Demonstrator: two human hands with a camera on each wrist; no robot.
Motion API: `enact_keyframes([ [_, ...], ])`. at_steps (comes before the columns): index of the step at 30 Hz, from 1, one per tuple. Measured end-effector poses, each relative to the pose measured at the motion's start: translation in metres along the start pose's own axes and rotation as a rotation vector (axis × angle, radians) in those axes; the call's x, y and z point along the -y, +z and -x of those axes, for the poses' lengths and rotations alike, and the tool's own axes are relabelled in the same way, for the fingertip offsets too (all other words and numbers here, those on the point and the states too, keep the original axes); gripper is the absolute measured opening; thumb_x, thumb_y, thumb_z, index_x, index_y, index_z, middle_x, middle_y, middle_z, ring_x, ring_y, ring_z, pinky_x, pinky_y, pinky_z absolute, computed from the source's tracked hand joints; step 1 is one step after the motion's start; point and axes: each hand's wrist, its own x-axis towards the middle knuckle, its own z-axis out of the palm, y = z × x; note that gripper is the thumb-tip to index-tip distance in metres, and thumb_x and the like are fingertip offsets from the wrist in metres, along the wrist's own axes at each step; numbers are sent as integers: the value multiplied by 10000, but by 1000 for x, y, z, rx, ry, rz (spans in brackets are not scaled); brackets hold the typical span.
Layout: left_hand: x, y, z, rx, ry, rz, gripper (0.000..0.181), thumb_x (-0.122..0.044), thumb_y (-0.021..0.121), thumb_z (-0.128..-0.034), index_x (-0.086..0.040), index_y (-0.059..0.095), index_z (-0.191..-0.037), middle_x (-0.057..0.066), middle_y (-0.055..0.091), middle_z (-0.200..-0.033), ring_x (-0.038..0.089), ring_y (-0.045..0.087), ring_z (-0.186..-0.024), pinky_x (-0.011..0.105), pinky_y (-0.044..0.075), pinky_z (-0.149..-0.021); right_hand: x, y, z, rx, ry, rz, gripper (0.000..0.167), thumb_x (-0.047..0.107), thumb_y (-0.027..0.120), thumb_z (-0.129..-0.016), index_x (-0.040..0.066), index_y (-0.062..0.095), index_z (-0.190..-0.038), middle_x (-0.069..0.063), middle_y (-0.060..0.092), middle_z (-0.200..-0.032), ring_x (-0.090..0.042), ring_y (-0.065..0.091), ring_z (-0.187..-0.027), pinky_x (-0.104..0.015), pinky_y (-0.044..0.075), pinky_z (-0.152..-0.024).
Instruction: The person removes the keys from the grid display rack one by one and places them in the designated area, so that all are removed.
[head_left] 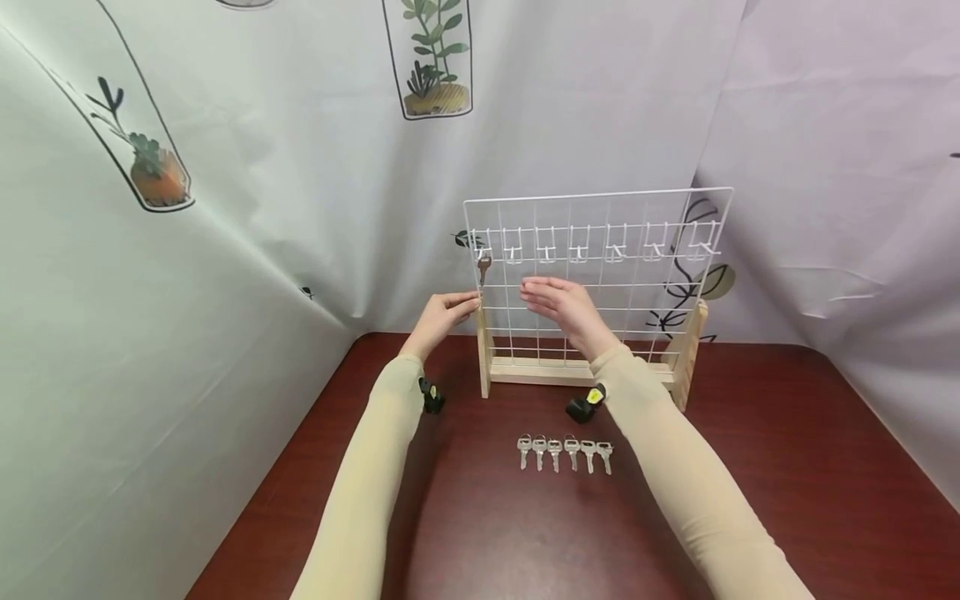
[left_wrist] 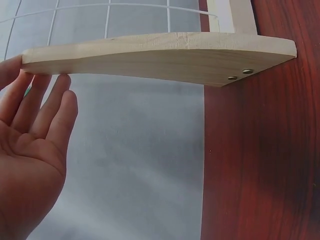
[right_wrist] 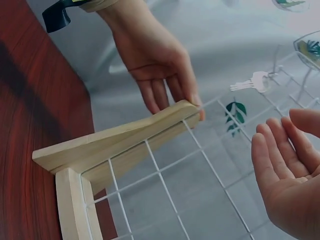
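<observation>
A white wire grid rack (head_left: 600,308) in a wooden stand stands on the table, with a row of hooks (head_left: 578,252) across its upper part. My left hand (head_left: 442,321) pinches the top of the stand's left wooden side piece (left_wrist: 150,55), thumb on one face and fingers on the other. One key (head_left: 484,268) hangs from the leftmost hook, also visible in the right wrist view. In front of the grid, my right hand (head_left: 566,310) is raised with extended fingers and holds nothing. Several silver keys (head_left: 555,452) lie in a row on the table before the rack.
The dark red table (head_left: 480,533) ends at a patterned fabric backdrop (head_left: 315,167) behind and to the left. The stand's right wooden side piece (head_left: 690,350) is beyond my right forearm. Each sleeve carries a black wrist camera (head_left: 582,408).
</observation>
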Motion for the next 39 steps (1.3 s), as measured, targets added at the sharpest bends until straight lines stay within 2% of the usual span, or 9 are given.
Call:
enact_keyframes([
  [4,1,0,2,-24,16,-20,423,-216,689,-981,38,644,-1315,164,641,-1330,266,618,-1215,328,513,-1023,-3,10,-7,27,0,23,418,33,635,-987,-135,534,-1356,-242,628,-1306,-118,711,-959,-415,474,-1073],
  [7,2,0,1,-31,27,-33,436,-225,692,-976,49,643,-1311,165,645,-1324,270,624,-1202,337,520,-1015,-4,16,-12,34,-1,2,415,17,629,-986,-136,532,-1359,-269,586,-1345,-117,714,-956,-390,487,-1060],
  [14,-3,-1,2,-28,47,-62,442,-236,691,-976,51,644,-1309,157,655,-1310,265,632,-1182,341,529,-1005,-2,31,-21,43,-14,-35,418,-19,633,-972,-140,536,-1360,-137,713,-1179,-144,697,-1014,-351,504,-1040],
  [16,-3,0,2,-32,53,-70,427,-246,693,-974,28,661,-1300,145,661,-1305,256,635,-1178,340,530,-1004,-1,35,-22,48,-18,-25,412,-17,631,-974,-136,541,-1358,-114,717,-1158,-201,685,-1079,-319,521,-1013],
  [18,-2,0,2,-35,58,-76,408,-243,692,-974,10,673,-1294,142,662,-1304,255,636,-1178,346,528,-1008,-2,38,-24,48,-24,-21,395,-14,624,-978,-133,553,-1348,-126,714,-1162,-260,663,-1140,-309,531,-997],
  [21,2,0,0,-41,66,-71,393,-250,695,-971,-11,688,-1283,135,667,-1298,245,642,-1167,337,531,-1002,-2,41,-25,49,-27,-20,379,-10,616,-985,-130,565,-1340,-234,640,-1296,-308,629,-1200,-347,511,-1032],
  [24,3,1,1,-38,69,-60,389,-236,692,-974,-2,683,-1285,147,663,-1301,252,641,-1170,333,530,-1003,-3,43,-26,46,-21,-31,381,-6,624,-981,-125,570,-1339,-290,573,-1358,-295,643,-1179,-403,474,-1075],
  [32,6,3,-1,-26,63,-55,397,-233,686,-980,-2,670,-1302,147,649,-1323,255,633,-1186,329,526,-1007,-4,47,-29,27,9,-51,397,21,631,-983,-98,566,-1357,-256,593,-1352,-290,629,-1203,-444,426,-1117],
  [39,6,2,0,-23,56,-56,413,-248,684,-985,-7,659,-1319,146,637,-1342,261,624,-1201,333,523,-1012,-6,47,-32,12,58,-68,410,51,599,-1009,-78,532,-1392,-236,581,-1374,-233,650,-1141,-337,494,-1051],
])
